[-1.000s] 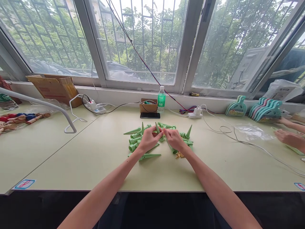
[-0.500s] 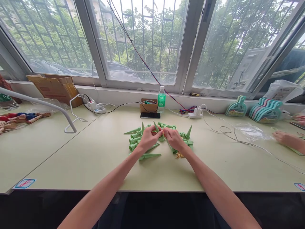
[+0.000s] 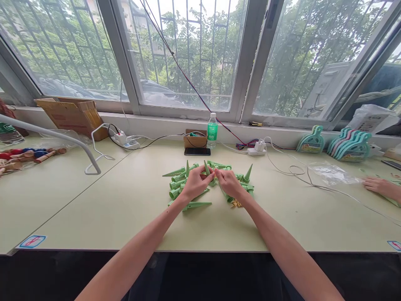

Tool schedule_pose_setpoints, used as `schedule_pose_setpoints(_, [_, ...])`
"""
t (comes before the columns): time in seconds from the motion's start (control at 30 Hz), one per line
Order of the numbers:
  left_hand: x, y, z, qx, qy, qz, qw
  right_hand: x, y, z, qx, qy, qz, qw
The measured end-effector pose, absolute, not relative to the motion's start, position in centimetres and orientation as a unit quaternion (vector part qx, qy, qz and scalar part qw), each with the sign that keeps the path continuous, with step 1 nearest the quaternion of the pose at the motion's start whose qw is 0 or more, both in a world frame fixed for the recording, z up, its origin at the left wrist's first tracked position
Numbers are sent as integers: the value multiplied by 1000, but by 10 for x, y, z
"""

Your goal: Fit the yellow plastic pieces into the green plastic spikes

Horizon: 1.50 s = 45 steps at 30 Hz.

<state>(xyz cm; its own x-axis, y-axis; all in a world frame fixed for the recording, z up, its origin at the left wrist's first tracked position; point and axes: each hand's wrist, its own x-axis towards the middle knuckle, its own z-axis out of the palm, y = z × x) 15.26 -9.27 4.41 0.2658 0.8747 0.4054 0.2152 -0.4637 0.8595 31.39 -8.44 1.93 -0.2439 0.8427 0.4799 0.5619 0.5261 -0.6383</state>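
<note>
My left hand (image 3: pixel 196 182) is closed around a green plastic watering spike (image 3: pixel 206 168), its pointed end tilted up. Against its near side, my right hand (image 3: pixel 229 183) is closed in a pinch, and a bit of a small yellow piece shows at the fingertips, mostly hidden. The fingertips of both hands meet. More green spikes lie around them: one with its point to the right (image 3: pixel 197 205) in front of the left wrist, and one standing upright (image 3: pixel 248 173) at the right. Several small yellow-tan pieces (image 3: pixel 236 204) lie beside my right wrist.
Behind the spikes are a black phone (image 3: pixel 197 151), a small cardboard box (image 3: pixel 189 140) and a green-labelled bottle (image 3: pixel 212 131). A power strip (image 3: pixel 257 150) trails white cables rightward. Teal dustpan-like items (image 3: pixel 351 146) stand at right. Another person's hand (image 3: pixel 380 186) rests at the right edge.
The spike in my left hand has tipped slightly more upright; my hands stay almost in place. At the right, the other person's near hand has shifted rightward and their farther hand has left view.
</note>
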Motion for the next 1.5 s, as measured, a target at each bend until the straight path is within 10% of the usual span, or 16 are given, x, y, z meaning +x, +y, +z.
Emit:
schedule_pose_setpoints(0.67, [154, -91, 43, 702, 366, 473, 386, 314, -87, 23, -466, -762, 177, 413])
schedule_pose_setpoints(1.5, [154, -87, 31, 776, 328, 507, 180, 314, -85, 22, -456, -759, 166, 435])
